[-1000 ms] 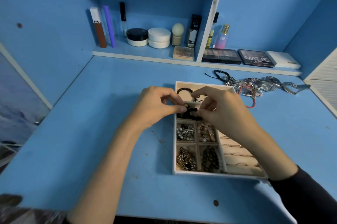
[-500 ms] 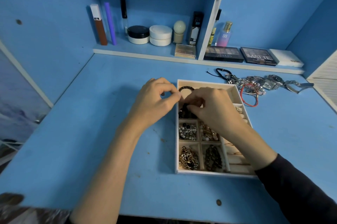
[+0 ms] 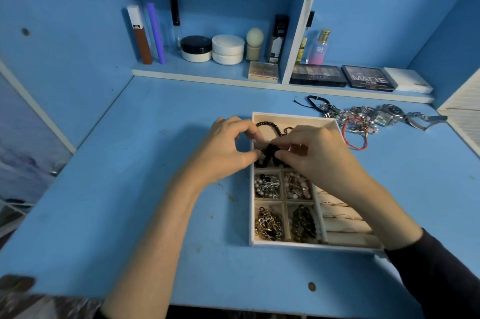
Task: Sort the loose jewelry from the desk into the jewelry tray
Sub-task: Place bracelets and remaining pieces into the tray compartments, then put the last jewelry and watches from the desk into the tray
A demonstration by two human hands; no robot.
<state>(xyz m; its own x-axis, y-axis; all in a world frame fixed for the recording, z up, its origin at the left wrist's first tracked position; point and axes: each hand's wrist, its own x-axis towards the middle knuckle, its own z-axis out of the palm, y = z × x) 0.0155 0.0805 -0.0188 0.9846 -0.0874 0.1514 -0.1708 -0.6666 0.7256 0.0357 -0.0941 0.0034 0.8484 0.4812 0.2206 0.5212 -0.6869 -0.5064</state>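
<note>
Two hands meet over the far half of the jewelry tray [image 3: 251, 214]; the left hand [image 3: 223, 152] pinches a black beaded strand [image 3: 270, 152] between thumb and forefinger, and the right hand [image 3: 317, 156] has its grip closed on the same strand from the other side, fingertips curled round it; the strand sits bunched in the compartment just beyond the four small filled cells, though whether it rests on the floor of that compartment cannot be told; a brown beaded bracelet [image 3: 267, 125] lies in the wide compartment at the far end; the step in hand looks like settling this strand into its cell, coiling it so that it stays inside the dividers; well to the right of the tray a loose pile [image 3: 363, 117] of watches, chains and a red cord bracelet [image 3: 359, 146] waits on the tabletop [image 3: 155, 162], so the sorting seems far from finished; the next move calls for both grips to let go without dragging beads back out, then a reach with the right hand to the pile, lifting one piece free of the tangle rather than several at once.
</note>
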